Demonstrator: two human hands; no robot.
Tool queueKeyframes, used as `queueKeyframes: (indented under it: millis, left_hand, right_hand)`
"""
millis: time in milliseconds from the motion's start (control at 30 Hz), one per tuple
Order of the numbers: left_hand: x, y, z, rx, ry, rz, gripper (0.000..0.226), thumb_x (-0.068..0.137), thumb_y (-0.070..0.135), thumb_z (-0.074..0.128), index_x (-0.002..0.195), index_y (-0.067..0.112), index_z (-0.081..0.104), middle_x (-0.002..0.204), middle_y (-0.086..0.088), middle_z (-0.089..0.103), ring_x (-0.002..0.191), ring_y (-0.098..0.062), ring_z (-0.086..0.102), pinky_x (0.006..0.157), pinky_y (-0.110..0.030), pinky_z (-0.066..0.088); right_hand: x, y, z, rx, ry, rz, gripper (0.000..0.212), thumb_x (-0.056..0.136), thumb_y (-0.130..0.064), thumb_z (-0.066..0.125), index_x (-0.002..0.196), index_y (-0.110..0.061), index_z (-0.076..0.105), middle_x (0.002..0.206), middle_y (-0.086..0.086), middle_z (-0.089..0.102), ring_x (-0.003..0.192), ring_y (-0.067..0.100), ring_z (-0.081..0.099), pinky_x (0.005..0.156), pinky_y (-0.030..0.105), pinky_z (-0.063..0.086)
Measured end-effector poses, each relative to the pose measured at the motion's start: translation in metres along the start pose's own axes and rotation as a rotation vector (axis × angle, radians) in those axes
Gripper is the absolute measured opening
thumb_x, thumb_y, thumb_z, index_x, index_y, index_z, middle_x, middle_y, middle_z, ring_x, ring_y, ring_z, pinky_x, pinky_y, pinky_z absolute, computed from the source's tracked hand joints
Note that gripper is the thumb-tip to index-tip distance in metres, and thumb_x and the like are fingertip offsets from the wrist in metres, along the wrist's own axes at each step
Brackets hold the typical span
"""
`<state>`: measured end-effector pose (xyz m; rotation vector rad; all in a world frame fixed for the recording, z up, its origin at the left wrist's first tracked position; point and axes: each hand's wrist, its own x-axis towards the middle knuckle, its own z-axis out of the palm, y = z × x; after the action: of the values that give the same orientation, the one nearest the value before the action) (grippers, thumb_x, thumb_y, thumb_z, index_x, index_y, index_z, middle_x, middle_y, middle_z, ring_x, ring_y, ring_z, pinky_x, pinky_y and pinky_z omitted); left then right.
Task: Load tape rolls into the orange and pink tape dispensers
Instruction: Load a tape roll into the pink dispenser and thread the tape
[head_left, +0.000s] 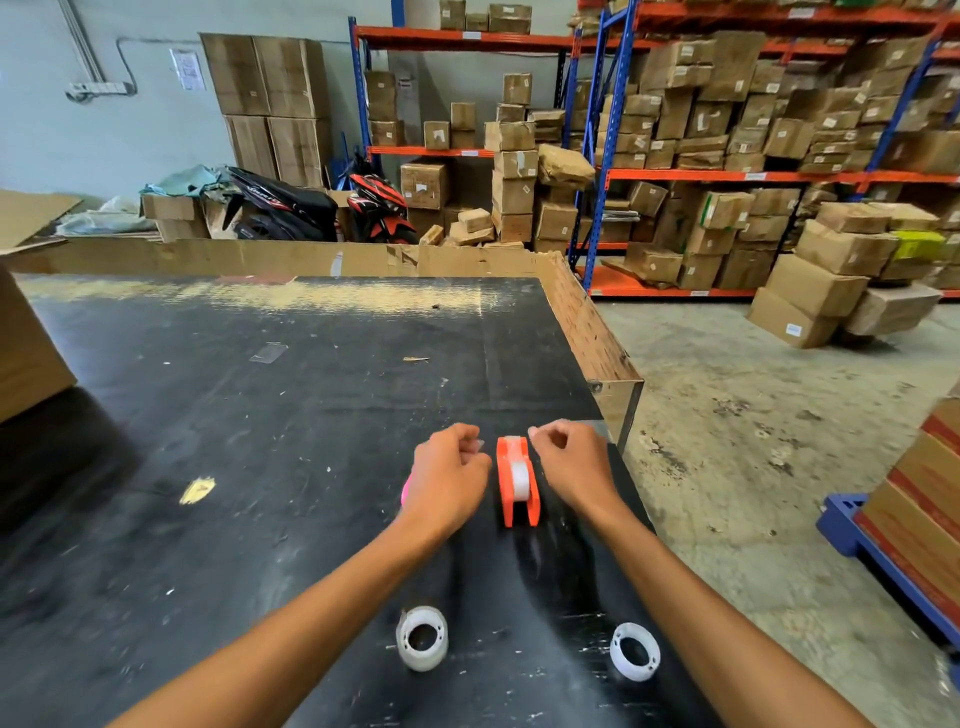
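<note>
The orange tape dispenser (517, 480) stands on the black table (260, 415) with a white tape roll seated in it. My left hand (449, 478) hovers just left of it with fingers curled, pinching what looks like a clear strip of tape. My right hand (569, 465) is just right of the dispenser's far end, fingertips pinched together near the cutter. The pink dispenser (405, 491) shows only as a sliver behind my left wrist. Two loose white tape rolls, one (422, 638) on the left and one (635, 652) on the right, lie near the front edge.
The table's right edge (597, 364) runs close beside the dispenser, with concrete floor beyond. A cardboard box (26, 353) sits at the table's left. Shelves of cartons and parked scooters (332, 208) stand behind. A blue pallet with boxes (909, 519) is at the right.
</note>
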<state>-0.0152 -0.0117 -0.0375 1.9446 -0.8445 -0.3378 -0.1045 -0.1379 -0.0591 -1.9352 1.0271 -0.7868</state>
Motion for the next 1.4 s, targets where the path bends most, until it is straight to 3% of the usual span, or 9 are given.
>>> queueKeyframes:
  millis: [100, 200, 300, 400, 600, 767, 1033, 1200, 1400]
  left_hand:
    - [0.001, -0.014, -0.029, 0.048, 0.000, 0.004, 0.044, 0.079, 0.005, 0.061, 0.122, 0.012, 0.060, 0.119, -0.006, 0.065, 0.106, -0.023, 0.062, 0.096, -0.027, 0.045]
    - [0.000, -0.036, -0.050, 0.218, -0.210, -0.008, 0.028, 0.071, 0.014, 0.072, 0.093, 0.026, 0.059, 0.093, 0.005, 0.061, 0.092, -0.019, 0.057, 0.083, -0.025, 0.043]
    - [0.001, -0.056, -0.059, 0.313, -0.367, 0.037, 0.039, 0.072, 0.028, 0.078, 0.107, 0.015, 0.067, 0.085, -0.003, 0.065, 0.076, -0.017, 0.058, 0.071, -0.023, 0.043]
    - [0.004, -0.061, -0.060, 0.447, -0.323, 0.091, 0.043, 0.071, 0.041, 0.076, 0.106, 0.018, 0.069, 0.084, -0.007, 0.069, 0.077, -0.026, 0.061, 0.071, -0.034, 0.048]
    - [0.004, -0.067, -0.060, 0.481, -0.273, 0.123, 0.043, 0.065, 0.055, 0.073, 0.089, 0.020, 0.066, 0.087, -0.005, 0.070, 0.084, -0.028, 0.063, 0.070, -0.036, 0.050]
    - [0.005, -0.068, -0.060, 0.483, -0.259, 0.118, 0.048, 0.066, 0.056, 0.073, 0.086, 0.015, 0.062, 0.086, -0.004, 0.067, 0.081, -0.026, 0.060, 0.062, -0.031, 0.041]
    - [-0.002, -0.055, -0.074, 0.302, -0.184, 0.139, 0.064, 0.068, 0.041, 0.074, 0.126, 0.018, 0.056, 0.119, -0.003, 0.066, 0.109, -0.023, 0.061, 0.091, -0.035, 0.049]
    - [-0.032, -0.022, -0.076, -0.354, -0.289, -0.054, 0.025, 0.089, 0.026, 0.062, 0.083, 0.005, 0.074, 0.071, -0.009, 0.069, 0.050, -0.005, 0.063, 0.053, -0.014, 0.054]
    - [-0.063, -0.018, -0.065, -0.609, -0.406, -0.153, 0.027, 0.090, 0.020, 0.062, 0.071, 0.006, 0.075, 0.056, -0.003, 0.072, 0.051, -0.010, 0.067, 0.058, -0.015, 0.058]
  right_hand:
    - [-0.004, -0.024, 0.014, -0.013, -0.055, -0.162, 0.013, 0.084, -0.018, 0.062, 0.085, -0.013, 0.074, 0.084, 0.002, 0.074, 0.080, 0.017, 0.066, 0.077, 0.032, 0.051]
    - [-0.012, -0.045, 0.035, -0.165, -0.351, -0.255, 0.019, 0.080, -0.014, 0.066, 0.098, -0.011, 0.073, 0.093, 0.007, 0.075, 0.085, 0.018, 0.066, 0.080, 0.029, 0.050]
    - [-0.017, -0.059, 0.052, -0.443, -0.587, -0.262, 0.020, 0.078, -0.016, 0.066, 0.096, -0.012, 0.072, 0.084, 0.007, 0.067, 0.079, 0.020, 0.058, 0.068, 0.028, 0.041]
    - [-0.017, -0.072, 0.061, -0.602, -0.618, -0.165, 0.009, 0.074, -0.017, 0.067, 0.082, -0.014, 0.069, 0.080, 0.005, 0.060, 0.076, 0.026, 0.057, 0.066, 0.029, 0.039]
    - [-0.028, -0.087, 0.076, -0.780, -0.478, -0.205, 0.019, 0.074, -0.007, 0.060, 0.061, -0.018, 0.052, 0.084, 0.010, 0.062, 0.093, 0.035, 0.063, 0.061, 0.027, 0.034]
    - [-0.045, -0.075, 0.072, -0.673, -0.306, -0.286, 0.014, 0.076, -0.007, 0.057, 0.088, -0.005, 0.062, 0.100, 0.017, 0.067, 0.096, 0.036, 0.061, 0.065, 0.030, 0.031]
    - [-0.080, -0.065, 0.030, -0.326, -0.077, -0.261, 0.031, 0.075, -0.016, 0.070, 0.106, -0.011, 0.066, 0.101, 0.006, 0.065, 0.099, 0.025, 0.058, 0.083, 0.032, 0.046]
    - [-0.108, -0.071, 0.013, -0.272, -0.053, -0.333, 0.036, 0.074, -0.006, 0.067, 0.109, -0.017, 0.066, 0.078, -0.021, 0.042, 0.067, -0.003, 0.046, 0.064, 0.007, 0.033]
    - [-0.145, -0.069, 0.004, -0.040, -0.042, -0.217, 0.054, 0.078, -0.003, 0.069, 0.129, -0.017, 0.057, 0.090, -0.006, 0.060, 0.064, -0.004, 0.050, 0.060, 0.006, 0.040]
